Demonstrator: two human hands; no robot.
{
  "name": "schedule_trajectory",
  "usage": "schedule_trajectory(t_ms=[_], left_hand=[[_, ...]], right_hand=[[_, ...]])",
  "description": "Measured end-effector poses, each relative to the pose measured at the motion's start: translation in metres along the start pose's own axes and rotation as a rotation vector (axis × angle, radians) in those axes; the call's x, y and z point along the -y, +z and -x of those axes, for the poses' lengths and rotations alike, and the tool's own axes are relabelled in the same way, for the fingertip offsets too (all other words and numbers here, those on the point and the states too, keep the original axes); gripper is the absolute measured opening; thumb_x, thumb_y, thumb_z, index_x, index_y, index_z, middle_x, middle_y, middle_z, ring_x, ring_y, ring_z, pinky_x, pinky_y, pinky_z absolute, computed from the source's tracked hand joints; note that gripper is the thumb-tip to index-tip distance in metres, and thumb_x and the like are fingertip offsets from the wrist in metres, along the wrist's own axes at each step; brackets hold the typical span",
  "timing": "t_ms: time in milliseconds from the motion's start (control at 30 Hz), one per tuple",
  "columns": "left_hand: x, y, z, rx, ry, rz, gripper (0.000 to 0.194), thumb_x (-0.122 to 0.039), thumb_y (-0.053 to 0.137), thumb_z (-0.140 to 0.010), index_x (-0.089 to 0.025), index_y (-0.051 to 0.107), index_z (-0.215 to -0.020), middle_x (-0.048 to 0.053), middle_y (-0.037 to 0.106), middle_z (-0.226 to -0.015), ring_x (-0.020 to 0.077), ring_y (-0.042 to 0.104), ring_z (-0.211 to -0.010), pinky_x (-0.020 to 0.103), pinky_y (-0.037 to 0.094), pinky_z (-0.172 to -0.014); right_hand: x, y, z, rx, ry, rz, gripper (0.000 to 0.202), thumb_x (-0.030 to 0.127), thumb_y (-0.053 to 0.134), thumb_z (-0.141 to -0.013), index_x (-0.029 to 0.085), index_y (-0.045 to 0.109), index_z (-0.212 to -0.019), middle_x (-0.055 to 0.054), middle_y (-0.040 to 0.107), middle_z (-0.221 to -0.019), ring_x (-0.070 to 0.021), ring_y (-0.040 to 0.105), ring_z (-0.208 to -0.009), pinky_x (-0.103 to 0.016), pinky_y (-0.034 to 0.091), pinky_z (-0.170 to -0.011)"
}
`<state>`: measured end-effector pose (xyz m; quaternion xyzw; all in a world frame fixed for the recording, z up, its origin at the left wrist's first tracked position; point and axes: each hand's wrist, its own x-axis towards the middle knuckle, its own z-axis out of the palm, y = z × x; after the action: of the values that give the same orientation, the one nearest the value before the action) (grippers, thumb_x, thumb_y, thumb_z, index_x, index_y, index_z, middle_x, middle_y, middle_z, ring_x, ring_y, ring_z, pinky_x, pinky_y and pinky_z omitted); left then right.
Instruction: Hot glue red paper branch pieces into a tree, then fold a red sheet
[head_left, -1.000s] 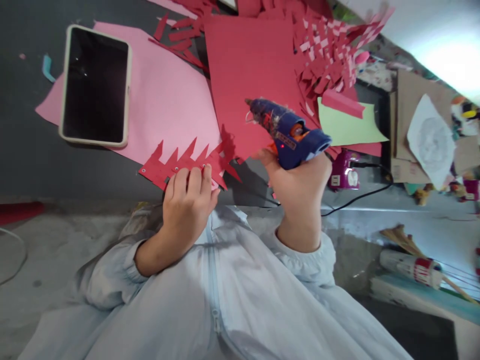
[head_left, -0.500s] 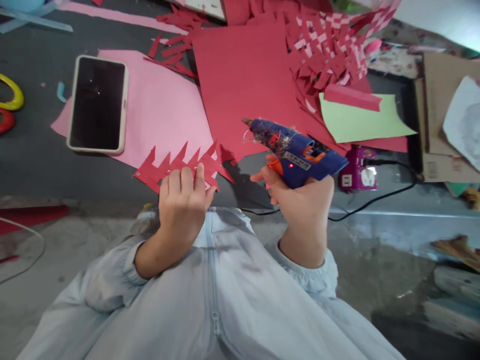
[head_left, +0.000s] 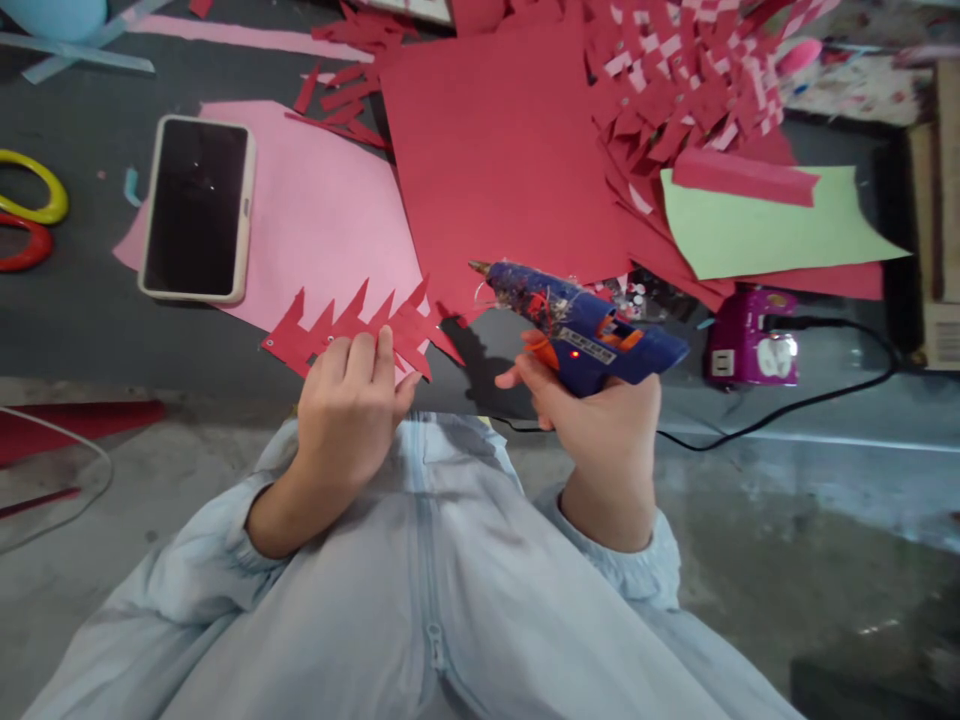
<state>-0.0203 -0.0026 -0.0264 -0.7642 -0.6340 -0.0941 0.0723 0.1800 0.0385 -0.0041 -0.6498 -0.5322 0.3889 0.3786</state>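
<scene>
A red paper cut-out point(head_left: 352, 325) with a row of pointed spikes lies near the table's front edge, partly over pink paper point(head_left: 330, 210). My left hand point(head_left: 349, 400) is on its near edge, fingers together over it and thumb at its right side, hiding part of it. Small pale round bits show on the red paper. In my right hand point(head_left: 600, 420) is a blue hot glue gun point(head_left: 581, 335), its index finger near the orange trigger. A small red light glows on the gun. The nozzle points left, above red sheet paper point(head_left: 502, 160), apart from the cut-out.
A phone point(head_left: 196, 210) rests on the pink paper, with scissors point(head_left: 34, 215) farther left. Woven red-and-pink paper strips point(head_left: 690, 80) pile up at the back right. Light green paper point(head_left: 750, 235) and a purple box point(head_left: 754, 340) with a black cable lie right.
The camera view has shifted, so things on the right appear farther right. The glue gun has moved slightly left and nearer to me, uncovering small clear bits behind it. Both hands keep their holds.
</scene>
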Motion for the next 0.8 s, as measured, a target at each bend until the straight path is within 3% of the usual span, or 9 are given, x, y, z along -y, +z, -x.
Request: schedule_trajectory(t_ms=[167, 367, 500, 667, 800], left_hand=[[-0.001, -0.001, -0.002, 0.040, -0.018, -0.004, 0.044, -0.034, 0.045, -0.098, -0.004, 0.063, -0.124, 0.015, 0.067, -0.096, 0.0274, 0.059, -0.086, 0.039, 0.047, -0.071], [-0.002, -0.004, -0.003, 0.074, -0.015, -0.040, 0.045, -0.034, 0.043, -0.099, -0.004, 0.061, -0.127, 0.016, 0.067, -0.097, 0.0284, 0.059, -0.087, 0.039, 0.047, -0.071], [-0.005, -0.003, -0.002, 0.091, 0.000, -0.091, 0.050, -0.037, 0.043, -0.098, -0.001, 0.058, -0.130, 0.019, 0.066, -0.100, 0.0304, 0.059, -0.089, 0.040, 0.047, -0.073], [-0.008, -0.003, -0.007, 0.136, 0.000, -0.133, 0.049, -0.039, 0.041, -0.100, -0.013, 0.054, -0.139, 0.016, 0.064, -0.097, 0.0306, 0.059, -0.089, 0.040, 0.044, -0.072], [-0.008, -0.005, -0.014, 0.191, -0.038, -0.108, 0.050, -0.044, 0.039, -0.100, -0.015, 0.055, -0.138, 0.017, 0.064, -0.099, 0.0314, 0.059, -0.090, 0.039, 0.043, -0.072]], right_hand=[[0.004, -0.001, -0.002, -0.026, 0.014, -0.050, 0.012, 0.022, 0.074, -0.068, 0.022, 0.068, -0.078, 0.001, 0.072, -0.060, -0.0211, 0.072, -0.055, -0.029, 0.054, -0.046], [0.004, -0.005, 0.000, -0.021, 0.013, -0.040, 0.013, 0.023, 0.073, -0.069, 0.020, 0.069, -0.081, 0.001, 0.072, -0.059, -0.0166, 0.067, -0.049, -0.023, 0.043, -0.036], [0.001, -0.009, 0.001, -0.025, 0.031, -0.045, 0.015, 0.023, 0.074, -0.070, 0.020, 0.070, -0.084, 0.002, 0.071, -0.059, -0.0121, 0.057, -0.039, -0.023, 0.040, -0.034], [-0.002, -0.012, 0.003, -0.018, 0.029, -0.053, 0.015, 0.026, 0.074, -0.072, 0.019, 0.069, -0.084, 0.000, 0.071, -0.058, -0.0147, 0.063, -0.046, -0.023, 0.040, -0.035], [-0.004, -0.017, 0.004, -0.028, 0.034, -0.016, 0.019, 0.030, 0.075, -0.072, 0.018, 0.070, -0.086, -0.001, 0.072, -0.061, -0.0112, 0.055, -0.039, -0.023, 0.040, -0.035]])
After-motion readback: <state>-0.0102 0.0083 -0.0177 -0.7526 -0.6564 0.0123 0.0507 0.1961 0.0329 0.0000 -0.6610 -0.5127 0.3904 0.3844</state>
